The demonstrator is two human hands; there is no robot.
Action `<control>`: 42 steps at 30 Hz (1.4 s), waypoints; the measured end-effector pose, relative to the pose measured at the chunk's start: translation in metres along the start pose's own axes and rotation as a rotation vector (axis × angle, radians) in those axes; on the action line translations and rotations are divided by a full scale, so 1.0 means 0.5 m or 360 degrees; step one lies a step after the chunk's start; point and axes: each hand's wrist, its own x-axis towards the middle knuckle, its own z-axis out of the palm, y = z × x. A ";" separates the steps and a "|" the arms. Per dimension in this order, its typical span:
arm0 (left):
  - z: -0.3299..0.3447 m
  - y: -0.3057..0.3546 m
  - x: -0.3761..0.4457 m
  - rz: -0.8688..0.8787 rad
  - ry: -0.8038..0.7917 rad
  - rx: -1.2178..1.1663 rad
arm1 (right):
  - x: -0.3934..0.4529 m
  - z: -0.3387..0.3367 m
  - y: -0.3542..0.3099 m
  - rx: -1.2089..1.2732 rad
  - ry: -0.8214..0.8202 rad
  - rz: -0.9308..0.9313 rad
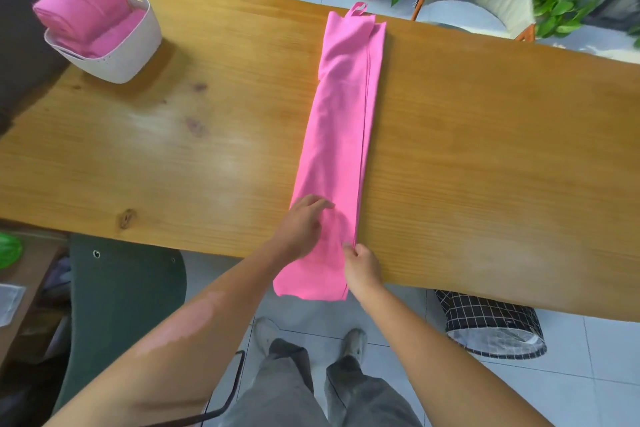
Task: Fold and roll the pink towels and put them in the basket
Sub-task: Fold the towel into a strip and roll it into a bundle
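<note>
Here, left hand (302, 222) flat on towel (341, 135)

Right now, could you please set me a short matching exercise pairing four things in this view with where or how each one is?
Things:
1. long pink towel
2. white basket
3. left hand
4. right hand

States:
A. pinches the towel's right edge
B. holds rolled towels
C. lies flat on the towel
D. folded into a strip across the table

Pairs: 1-D, 2-B, 3-C, 4-A

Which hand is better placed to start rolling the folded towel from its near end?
Right, probably. The right hand already pinches the pink towel edge at the near end; the left hand lies flat on the cloth farther up.
</note>
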 end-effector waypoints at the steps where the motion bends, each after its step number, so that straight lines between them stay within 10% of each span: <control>1: 0.002 -0.002 0.003 -0.0008 0.0071 0.0041 | 0.000 -0.002 0.002 0.0036 -0.0025 -0.0015; 12: 0.038 -0.010 0.030 0.0020 -0.0152 0.0175 | 0.005 -0.031 0.033 0.0160 -0.0239 -0.0077; 18: -0.002 -0.036 0.070 0.0143 0.0177 0.0204 | 0.013 -0.039 0.052 -0.0166 -0.0326 -0.0186; 24: -0.086 -0.059 0.179 0.0156 0.0183 0.0190 | 0.033 -0.061 0.017 -0.0929 0.0064 -0.0073; 31: -0.147 -0.095 0.315 0.0069 0.0174 -0.0050 | 0.143 -0.079 -0.130 -0.0866 0.0423 -0.0150; 37: -0.176 -0.126 0.475 -0.0466 0.0308 -0.0427 | 0.209 -0.038 -0.243 -0.0602 0.0284 -0.0550; 42: -0.222 -0.134 0.623 -0.0581 0.0224 -0.0660 | 0.255 -0.002 -0.301 -0.0833 0.0307 -0.0329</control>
